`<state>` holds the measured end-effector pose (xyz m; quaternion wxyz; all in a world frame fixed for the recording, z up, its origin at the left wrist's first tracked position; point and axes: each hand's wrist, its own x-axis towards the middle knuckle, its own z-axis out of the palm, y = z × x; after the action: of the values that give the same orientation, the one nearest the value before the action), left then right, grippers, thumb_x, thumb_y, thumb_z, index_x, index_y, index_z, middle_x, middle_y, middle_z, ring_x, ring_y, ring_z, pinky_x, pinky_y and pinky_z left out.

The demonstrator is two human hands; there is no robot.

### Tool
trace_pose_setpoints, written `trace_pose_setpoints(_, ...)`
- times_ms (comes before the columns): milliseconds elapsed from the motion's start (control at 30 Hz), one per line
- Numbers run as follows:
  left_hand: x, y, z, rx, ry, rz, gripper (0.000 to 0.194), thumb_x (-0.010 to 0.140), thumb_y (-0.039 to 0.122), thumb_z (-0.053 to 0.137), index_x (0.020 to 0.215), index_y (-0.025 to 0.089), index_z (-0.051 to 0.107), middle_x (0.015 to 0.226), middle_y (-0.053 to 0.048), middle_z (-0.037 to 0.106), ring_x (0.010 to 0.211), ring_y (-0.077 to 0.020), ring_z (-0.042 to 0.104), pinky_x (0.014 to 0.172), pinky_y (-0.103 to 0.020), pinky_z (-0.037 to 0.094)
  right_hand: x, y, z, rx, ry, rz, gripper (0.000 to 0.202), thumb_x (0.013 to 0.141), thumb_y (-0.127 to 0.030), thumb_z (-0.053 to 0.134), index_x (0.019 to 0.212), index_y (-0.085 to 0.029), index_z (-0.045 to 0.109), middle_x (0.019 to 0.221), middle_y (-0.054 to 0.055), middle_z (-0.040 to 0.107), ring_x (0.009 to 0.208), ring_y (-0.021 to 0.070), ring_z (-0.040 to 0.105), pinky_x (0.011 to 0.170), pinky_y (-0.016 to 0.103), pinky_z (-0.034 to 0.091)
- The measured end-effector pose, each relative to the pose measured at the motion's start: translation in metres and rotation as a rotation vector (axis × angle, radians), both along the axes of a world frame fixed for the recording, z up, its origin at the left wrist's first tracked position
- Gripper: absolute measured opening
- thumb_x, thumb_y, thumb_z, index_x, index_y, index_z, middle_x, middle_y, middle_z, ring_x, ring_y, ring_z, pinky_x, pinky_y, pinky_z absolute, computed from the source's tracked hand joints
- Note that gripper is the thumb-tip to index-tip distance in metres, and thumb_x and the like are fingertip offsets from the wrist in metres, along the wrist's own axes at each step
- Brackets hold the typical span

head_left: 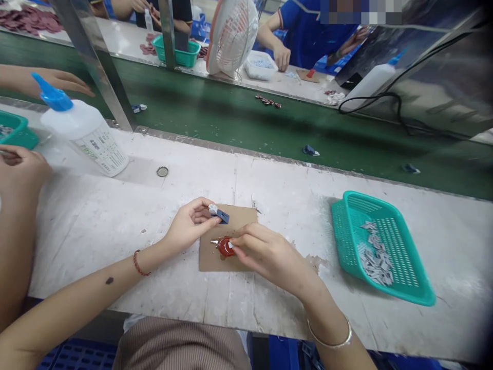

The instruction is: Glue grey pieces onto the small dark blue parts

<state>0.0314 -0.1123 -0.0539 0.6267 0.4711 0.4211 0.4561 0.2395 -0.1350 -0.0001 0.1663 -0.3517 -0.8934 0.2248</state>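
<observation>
My left hand (194,223) pinches a small dark blue plastic part (222,215) with a whitish piece (212,208) at its upper end. Just below it, my right hand (265,249) is closed on a small light grey piece (230,245), whose tip is at a red, glossy puddle or shallow cap of liquid (224,247). I cannot tell whether that tip touches the liquid. The red spot sits on a square of brown cardboard (210,262) on the white worktable, under both hands.
To the right stands a green basket (419,288) with many small grey pieces. A white bottle with blue nozzle (96,139) and a bottle cap (162,171) are at left. Behind runs a green conveyor belt (231,123) carrying small parts. Co-workers' hands (23,169) are nearby.
</observation>
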Motion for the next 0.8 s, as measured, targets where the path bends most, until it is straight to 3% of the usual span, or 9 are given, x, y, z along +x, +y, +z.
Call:
trace_pose_setpoints(200, 0.002, -0.007, 0.008, 0.039, -0.076, -0.009, 0.017, 0.078, 0.025, 0.072, 0.088, 0.018, 0.059, 0.092, -0.006, 0.070, 0.093, -0.0203, 0.067, 0.084, -0.033, 0.054, 0.006, 0.012, -0.001, -0.449, 0.555, -0.300, 0.007, 0.083, -0.027, 0.069, 0.082, -0.021, 0.073, 0.082, 0.004, 0.072, 0.075, 0.0169, 0.066, 0.070, 0.032, 0.055)
trace_pose_setpoints(333, 0.006, -0.016, 0.015, 0.025, -0.062, -0.018, 0.018, 0.076, 0.023, 0.073, 0.088, 0.018, 0.061, 0.088, -0.005, 0.070, 0.087, -0.0200, 0.068, 0.079, -0.032, 0.056, 0.005, 0.014, -0.010, -0.638, 0.726, -0.406, 0.012, 0.077, -0.033, 0.075, 0.077, -0.021, 0.074, 0.084, 0.005, 0.073, 0.076, 0.0174, 0.067, 0.072, 0.034, 0.057)
trace_pose_setpoints(567, 0.012, -0.024, 0.020, -0.017, -0.036, -0.020, 0.019, 0.071, 0.021, 0.077, 0.082, 0.018, 0.061, 0.083, -0.004, 0.070, 0.081, -0.0198, 0.069, 0.073, -0.032, 0.057, -0.003, 0.011, -0.010, -0.663, 0.742, -0.424, 0.012, 0.077, -0.034, 0.075, 0.078, -0.022, 0.075, 0.088, 0.005, 0.074, 0.080, 0.0176, 0.067, 0.078, 0.035, 0.058)
trace_pose_setpoints(800, 0.013, -0.026, 0.019, -0.014, -0.030, -0.009, 0.021, 0.070, 0.022, 0.077, 0.082, 0.019, 0.060, 0.083, -0.004, 0.071, 0.080, -0.0195, 0.070, 0.074, -0.032, 0.058, -0.009, 0.006, -0.003, -0.519, 0.677, -0.383, 0.006, 0.079, -0.027, 0.072, 0.078, -0.021, 0.074, 0.082, 0.005, 0.072, 0.079, 0.0175, 0.066, 0.075, 0.034, 0.057)
